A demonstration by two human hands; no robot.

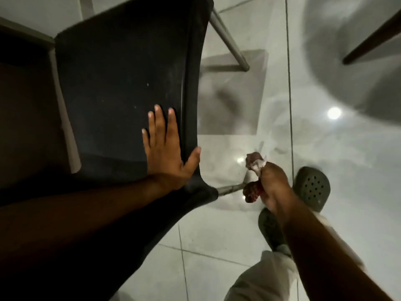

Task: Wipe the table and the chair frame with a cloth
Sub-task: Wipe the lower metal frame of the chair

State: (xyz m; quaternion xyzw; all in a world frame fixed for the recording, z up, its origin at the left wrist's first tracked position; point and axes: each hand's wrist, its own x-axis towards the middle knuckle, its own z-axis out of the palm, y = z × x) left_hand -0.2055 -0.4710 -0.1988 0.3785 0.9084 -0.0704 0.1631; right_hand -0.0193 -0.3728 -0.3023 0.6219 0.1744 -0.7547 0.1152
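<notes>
Our left hand (167, 153) lies flat, fingers spread, on the black chair seat (121, 83); our right hand (274, 187) clutches a bunched cloth (252, 181) against a half-hidden chair leg (231, 189).

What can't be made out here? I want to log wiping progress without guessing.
- Chair leg, head view: the right hand and cloth cover where they meet, so contact is unclear.
- Cloth: bunched in the grip, blurred.
- Chair seat: the left hand and forearm cover its near part.
- Table: not identifiable.
</notes>
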